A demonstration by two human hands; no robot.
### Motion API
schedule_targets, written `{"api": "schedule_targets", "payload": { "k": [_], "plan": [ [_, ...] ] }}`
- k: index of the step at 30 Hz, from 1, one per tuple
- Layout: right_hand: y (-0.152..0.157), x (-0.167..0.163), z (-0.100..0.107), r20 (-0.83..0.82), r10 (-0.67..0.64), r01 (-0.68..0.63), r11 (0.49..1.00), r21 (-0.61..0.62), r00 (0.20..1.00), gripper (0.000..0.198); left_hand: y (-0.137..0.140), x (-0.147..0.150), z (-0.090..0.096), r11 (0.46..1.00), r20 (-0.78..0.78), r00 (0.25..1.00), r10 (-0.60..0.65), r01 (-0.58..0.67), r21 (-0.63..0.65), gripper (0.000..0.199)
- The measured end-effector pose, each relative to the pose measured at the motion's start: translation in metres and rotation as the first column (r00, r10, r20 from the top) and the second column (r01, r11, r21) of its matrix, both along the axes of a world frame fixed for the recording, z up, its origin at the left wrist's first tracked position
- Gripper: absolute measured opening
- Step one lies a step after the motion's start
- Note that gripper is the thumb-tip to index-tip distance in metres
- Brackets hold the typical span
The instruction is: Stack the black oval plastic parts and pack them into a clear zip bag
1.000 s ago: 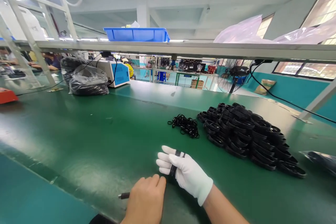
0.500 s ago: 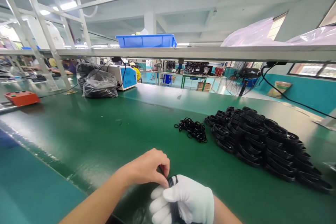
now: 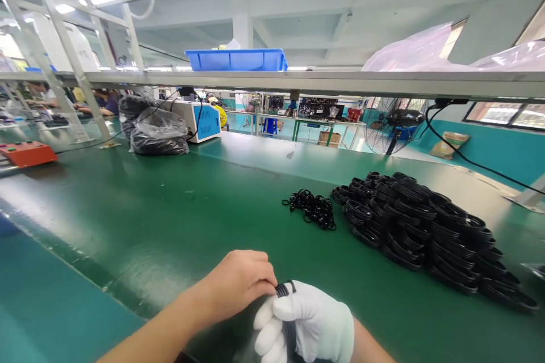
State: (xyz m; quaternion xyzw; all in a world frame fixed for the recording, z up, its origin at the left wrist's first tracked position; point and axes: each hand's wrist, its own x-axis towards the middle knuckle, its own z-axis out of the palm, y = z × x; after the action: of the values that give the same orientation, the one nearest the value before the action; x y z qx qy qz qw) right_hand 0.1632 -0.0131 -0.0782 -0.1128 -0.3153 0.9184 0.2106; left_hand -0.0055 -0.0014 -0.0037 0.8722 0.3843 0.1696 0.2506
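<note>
A bundled coil of black cable sits in my right hand, which wears a white glove; the thumb presses over the strands and the fingers curl round them. My bare left hand is closed in a pinch at the coil's upper end, on black cable largely covered by the fingers. A thin black loop stands out at the top of the coil beside the glove. The coil's lower part runs out of the frame.
Beyond my hands lies a small pile of black rings on the green table. To its right rises a large heap of coiled black cables. A bagged bundle, a blue-and-white machine and an orange control box stand left. A shelf crosses above.
My left fingers have closed together at the top of the coil, where they were more spread. My right hand and the coil have shifted slightly right.
</note>
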Motion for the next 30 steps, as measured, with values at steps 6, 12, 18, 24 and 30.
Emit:
{"api": "schedule_targets", "payload": {
  "k": [6, 12, 18, 24, 30],
  "plan": [
    [-0.003, 0.005, 0.002, -0.076, 0.024, -0.017, 0.996, 0.091, 0.997, 0.041, -0.003, 0.010, -0.024, 0.659, 0.474, 0.834, 0.282, 0.191, -0.728, 0.019],
    [-0.001, 0.010, 0.001, -0.042, -0.058, 0.064, 0.986, 0.151, 0.997, 0.036, -0.018, 0.037, -0.053, 0.749, 0.699, 0.571, 0.430, 0.206, -0.629, 0.032],
    [0.003, 0.019, 0.032, -0.037, -0.061, 0.068, 0.965, 0.255, 0.997, 0.035, -0.032, 0.038, -0.019, 0.835, 0.512, 0.765, 0.390, -0.060, -0.547, 0.012],
    [0.001, 0.030, 0.036, 0.204, -0.083, -0.023, 0.882, 0.471, 0.976, 0.037, -0.043, 0.044, -0.023, 0.891, 0.509, 0.762, 0.400, -0.193, -0.411, 0.011],
    [-0.005, 0.046, 0.053, 0.340, 0.028, -0.200, 0.853, 0.483, 0.940, 0.028, -0.051, 0.050, -0.039, 0.925, 0.610, 0.697, 0.376, -0.320, -0.204, 0.011]
  ]
}}
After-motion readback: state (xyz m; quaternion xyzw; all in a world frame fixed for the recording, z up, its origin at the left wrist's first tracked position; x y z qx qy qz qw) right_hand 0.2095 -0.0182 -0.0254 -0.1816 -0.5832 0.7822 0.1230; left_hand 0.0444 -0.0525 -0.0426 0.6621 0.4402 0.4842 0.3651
